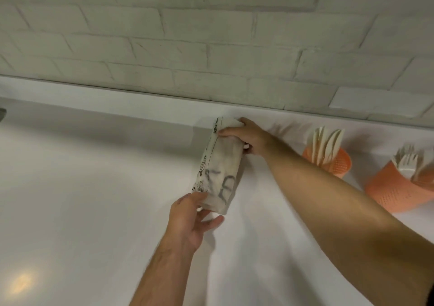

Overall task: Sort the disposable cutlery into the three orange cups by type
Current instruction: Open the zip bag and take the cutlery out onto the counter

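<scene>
Across the white counter (pixel 82 188) I see two orange cups (pixel 328 162) at the right, already holding cutlery. My right hand (pixel 246 139) grips the plastic bag (pixel 218 169) at its top; my left hand (pixel 190 219) pinches its bottom. It looks light, crinkly and slippery, so I judge the ends safest.

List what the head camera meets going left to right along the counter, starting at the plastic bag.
Plastic bag, held at its near end by the left hand and at its far end by the right hand → orange cup of knives → orange cup of forks.
</scene>
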A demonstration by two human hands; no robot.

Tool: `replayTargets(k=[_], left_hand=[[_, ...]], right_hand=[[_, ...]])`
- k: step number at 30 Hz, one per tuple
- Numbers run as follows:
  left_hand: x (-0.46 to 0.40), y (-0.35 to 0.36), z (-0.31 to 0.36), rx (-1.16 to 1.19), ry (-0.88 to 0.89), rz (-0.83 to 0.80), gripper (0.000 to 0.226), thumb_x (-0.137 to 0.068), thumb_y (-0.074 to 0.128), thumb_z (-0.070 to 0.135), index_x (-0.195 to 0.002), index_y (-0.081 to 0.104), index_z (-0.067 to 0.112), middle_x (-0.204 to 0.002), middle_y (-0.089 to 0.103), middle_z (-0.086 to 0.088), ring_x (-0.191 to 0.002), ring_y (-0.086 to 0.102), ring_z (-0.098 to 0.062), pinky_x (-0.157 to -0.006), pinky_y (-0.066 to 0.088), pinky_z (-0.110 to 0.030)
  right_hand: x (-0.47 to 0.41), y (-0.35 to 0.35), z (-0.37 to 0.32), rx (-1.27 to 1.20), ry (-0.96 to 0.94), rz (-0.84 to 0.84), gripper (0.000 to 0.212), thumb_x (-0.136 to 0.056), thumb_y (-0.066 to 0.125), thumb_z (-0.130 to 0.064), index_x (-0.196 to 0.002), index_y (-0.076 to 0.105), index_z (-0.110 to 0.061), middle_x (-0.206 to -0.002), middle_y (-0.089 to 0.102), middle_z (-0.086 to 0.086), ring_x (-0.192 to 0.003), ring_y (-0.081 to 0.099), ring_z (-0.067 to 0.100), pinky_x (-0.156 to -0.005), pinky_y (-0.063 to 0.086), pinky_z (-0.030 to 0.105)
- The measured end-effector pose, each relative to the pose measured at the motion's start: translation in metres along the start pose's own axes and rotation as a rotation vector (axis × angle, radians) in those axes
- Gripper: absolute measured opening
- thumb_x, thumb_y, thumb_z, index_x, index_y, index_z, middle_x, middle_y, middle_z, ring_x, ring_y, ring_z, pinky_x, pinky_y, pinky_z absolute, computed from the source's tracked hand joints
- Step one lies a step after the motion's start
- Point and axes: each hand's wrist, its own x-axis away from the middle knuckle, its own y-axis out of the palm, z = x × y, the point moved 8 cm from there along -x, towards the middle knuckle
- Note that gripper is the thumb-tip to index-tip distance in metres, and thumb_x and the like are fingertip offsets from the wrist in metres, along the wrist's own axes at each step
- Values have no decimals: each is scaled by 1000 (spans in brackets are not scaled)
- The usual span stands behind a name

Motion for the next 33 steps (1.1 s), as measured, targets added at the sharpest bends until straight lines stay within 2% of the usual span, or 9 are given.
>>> replayTargets(k=[4,9,12,15,18,21,24,28,33], left_hand=[[8,-2,3,114,-7,-84,21,-92,54,16,-99,65,0,-98,68,-16,-93,66,-34,-83,55,-55],[22,-2,0,-7,164,-115,26,-93,59,12,-114,68,1,-114,71,-17,-103,70,-30,-85,59,-41],[37,10,-9,-32,242,-147,30,-91,62,12,-118,67,3,-115,71,-14,-107,68,-29,-92,56,-41],[55,33,-28,-117,307,-189,25,-92,60,8,-114,68,-1,-111,72,-17,-104,69,-30,-94,54,-44],[72,63,-55,-249,355,-216,23,-89,63,7,-109,71,0,-107,73,-19,-99,70,-32,-92,54,-45],[89,92,-85,-355,367,-255,20,-87,67,8,-105,74,2,-102,74,-19,-97,70,-35,-89,55,-50],[107,112,-101,-415,395,-271,14,-88,68,10,-98,76,5,-95,76,-15,-85,71,-28,-80,57,-46],[134,136,-89,-475,535,-242,7,-88,69,10,-88,75,12,-73,74,5,-67,66,-2,-60,49,-14],[189,177,-56,-820,934,-144,12,-86,72,20,-84,72,32,-86,73,18,-86,65,3,-80,47,-17]], right_hand=[[55,-22,-29,-115,-220,-35,57,-62,89,-3,-102,55,-24,-92,72,2,-88,71,25,-76,59,43],[160,-69,-25,53,-442,-105,79,-63,83,15,-127,57,-24,-110,68,-1,-96,70,10,-77,57,23],[199,-102,11,222,-439,-60,72,-62,86,11,-120,64,-25,-114,64,-7,-102,67,9,-85,54,19],[232,-134,60,45,-362,-88,70,-66,86,6,-125,61,-21,-120,63,-4,-104,68,13,-81,57,24],[258,-163,113,-301,-186,-102,48,-86,71,-22,-131,56,-30,-116,68,-1,-100,70,22,-78,61,43],[275,-206,161,-383,-76,114,29,-99,52,-32,-123,65,-22,-109,73,11,-98,69,34,-85,53,61],[301,-256,174,-260,-195,370,30,-103,50,-24,-108,71,-3,-103,74,16,-97,68,34,-89,49,50],[339,-302,157,-175,-313,500,18,-96,64,-16,-87,74,-4,-85,71,11,-80,63,20,-78,49,39],[375,-328,122,-219,-509,552,11,-83,76,-2,-81,69,-10,-71,74,1,-65,66,9,-65,52,19]])
